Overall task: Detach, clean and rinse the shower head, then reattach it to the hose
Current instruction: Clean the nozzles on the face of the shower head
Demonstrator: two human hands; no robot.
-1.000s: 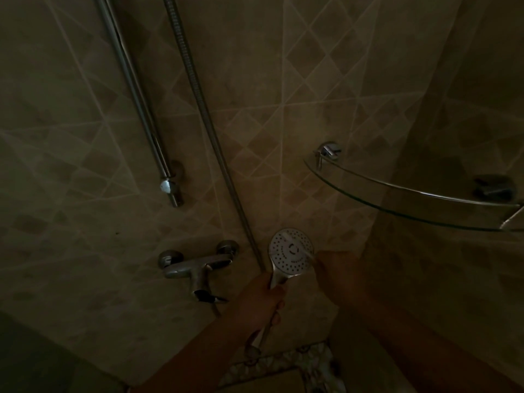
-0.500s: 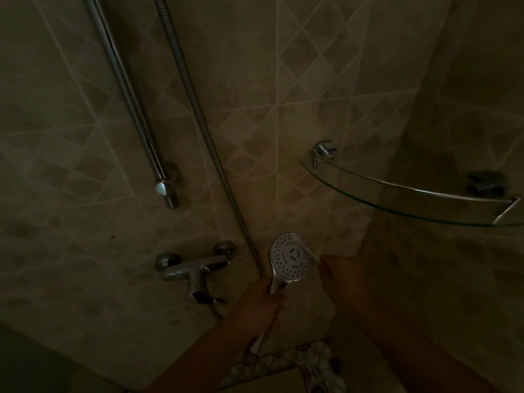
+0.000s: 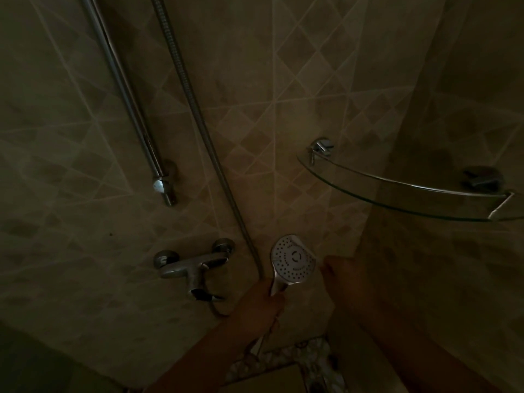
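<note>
Below the corner shelf (image 3: 397, 204), the left hand (image 3: 261, 304) grips the shower head (image 3: 293, 258) by its handle while the right hand (image 3: 344, 275), its fingers too dim to read, touches its rim, seemingly cleaning; rinsing and reattaching to the hose (image 3: 198, 109) follow.

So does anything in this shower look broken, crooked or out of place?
Nothing stands out. The left hand grips the shower head by its handle, the right hand beside it. Mixer tap, rail and glass shelf look intact, though the picture is dim.
</note>
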